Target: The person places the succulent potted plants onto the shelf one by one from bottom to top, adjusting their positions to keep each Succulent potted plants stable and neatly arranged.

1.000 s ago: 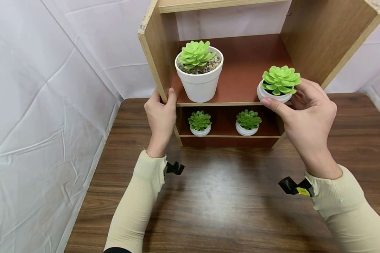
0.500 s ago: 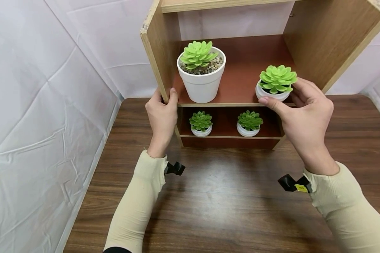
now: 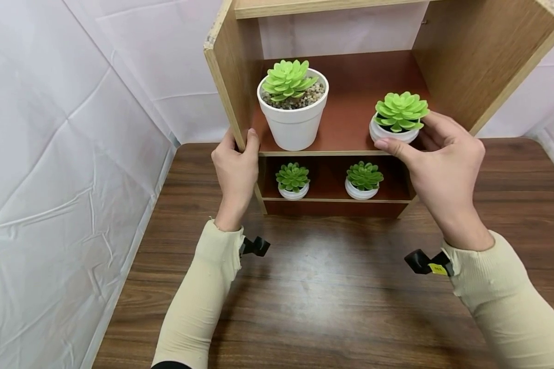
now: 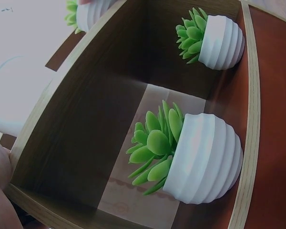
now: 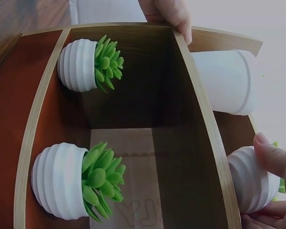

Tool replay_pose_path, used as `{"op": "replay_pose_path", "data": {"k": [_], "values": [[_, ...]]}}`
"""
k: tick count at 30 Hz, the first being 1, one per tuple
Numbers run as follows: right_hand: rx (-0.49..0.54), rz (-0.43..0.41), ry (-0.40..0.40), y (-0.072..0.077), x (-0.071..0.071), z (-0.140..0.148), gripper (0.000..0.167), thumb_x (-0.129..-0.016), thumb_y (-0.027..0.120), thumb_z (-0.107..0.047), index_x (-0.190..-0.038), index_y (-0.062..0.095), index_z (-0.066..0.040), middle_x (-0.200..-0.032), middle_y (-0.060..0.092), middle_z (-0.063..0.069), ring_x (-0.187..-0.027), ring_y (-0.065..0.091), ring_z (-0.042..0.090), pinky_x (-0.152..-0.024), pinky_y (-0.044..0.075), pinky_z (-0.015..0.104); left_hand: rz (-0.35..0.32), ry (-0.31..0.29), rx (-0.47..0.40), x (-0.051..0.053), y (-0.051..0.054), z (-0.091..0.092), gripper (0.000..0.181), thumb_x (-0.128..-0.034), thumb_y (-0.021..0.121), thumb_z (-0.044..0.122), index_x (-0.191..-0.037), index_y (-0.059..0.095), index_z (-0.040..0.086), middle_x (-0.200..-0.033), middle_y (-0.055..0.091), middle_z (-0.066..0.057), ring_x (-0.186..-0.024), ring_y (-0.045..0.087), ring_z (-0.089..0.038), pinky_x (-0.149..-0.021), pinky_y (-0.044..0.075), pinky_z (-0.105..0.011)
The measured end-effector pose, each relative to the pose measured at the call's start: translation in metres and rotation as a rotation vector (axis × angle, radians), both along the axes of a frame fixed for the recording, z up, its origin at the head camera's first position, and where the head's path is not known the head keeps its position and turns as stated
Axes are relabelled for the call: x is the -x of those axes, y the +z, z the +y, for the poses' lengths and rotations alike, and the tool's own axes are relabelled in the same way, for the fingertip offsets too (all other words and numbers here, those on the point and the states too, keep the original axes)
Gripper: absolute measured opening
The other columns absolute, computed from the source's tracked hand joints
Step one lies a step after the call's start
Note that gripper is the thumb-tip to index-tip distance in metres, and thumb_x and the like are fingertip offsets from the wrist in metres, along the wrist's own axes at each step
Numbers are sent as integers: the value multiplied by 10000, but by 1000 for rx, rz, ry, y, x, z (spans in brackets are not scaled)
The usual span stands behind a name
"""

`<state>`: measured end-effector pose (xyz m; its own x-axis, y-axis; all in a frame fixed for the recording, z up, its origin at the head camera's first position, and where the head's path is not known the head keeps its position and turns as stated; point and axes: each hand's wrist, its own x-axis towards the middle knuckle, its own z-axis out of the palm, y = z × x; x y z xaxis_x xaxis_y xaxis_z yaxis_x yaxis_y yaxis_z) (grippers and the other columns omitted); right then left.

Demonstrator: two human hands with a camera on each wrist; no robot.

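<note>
My right hand grips a small succulent in a ribbed white pot, thumb in front and fingers behind. It is at the right front of the wooden shelf unit's middle board; whether the base touches the board, I cannot tell. My left hand holds the front edge of the left side panel, thumb on the inner side. Between the hands, a larger white pot with a succulent and pebbles stands upright on the same board. Part of my left hand shows at the left wrist view's edge.
Below, two small potted succulents, one left and one right, stand in the low compartment. The right side panel rises beside my right hand, and an upper board crosses overhead. A dark wood table lies in front; white sheeting hangs at left.
My right hand has moved slightly left and inward with the small potted succulent. The left hand keeps its hold on the side panel.
</note>
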<state>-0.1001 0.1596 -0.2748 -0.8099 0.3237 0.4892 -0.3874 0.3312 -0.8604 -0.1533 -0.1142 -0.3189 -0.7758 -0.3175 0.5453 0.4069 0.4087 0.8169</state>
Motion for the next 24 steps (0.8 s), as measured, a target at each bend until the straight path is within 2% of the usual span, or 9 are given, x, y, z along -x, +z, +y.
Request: {"op": "replay_pose_path", "data": {"k": [11,18,24], "values": [[-21,-129,-29,2,3,4,513,-657,920,-59,-1137,738,-71,-1082,705,42,-986,668,110,-848,500,225,-21,-2,-3,0,-1,1,218,-943,599,172,-751,556,79,-539,398,-42,-475,377,-158,-440,264,-265],[-46,-143,-14,3,5,7,538,-659,924,-90,-1159,727,-71,-1100,699,50,-987,666,102,-851,499,224,14,2,-1,1,0,1,229,-939,597,159,-730,545,82,-522,380,-37,-453,357,-143,-429,255,-260],[-54,-142,-5,3,5,6,563,-656,926,-91,-1180,720,-90,-1123,693,42,-1012,660,103,-862,494,226,5,0,17,-1,0,-1,227,-946,597,172,-744,548,81,-523,391,-44,-447,358,-155,-429,260,-263]]}}
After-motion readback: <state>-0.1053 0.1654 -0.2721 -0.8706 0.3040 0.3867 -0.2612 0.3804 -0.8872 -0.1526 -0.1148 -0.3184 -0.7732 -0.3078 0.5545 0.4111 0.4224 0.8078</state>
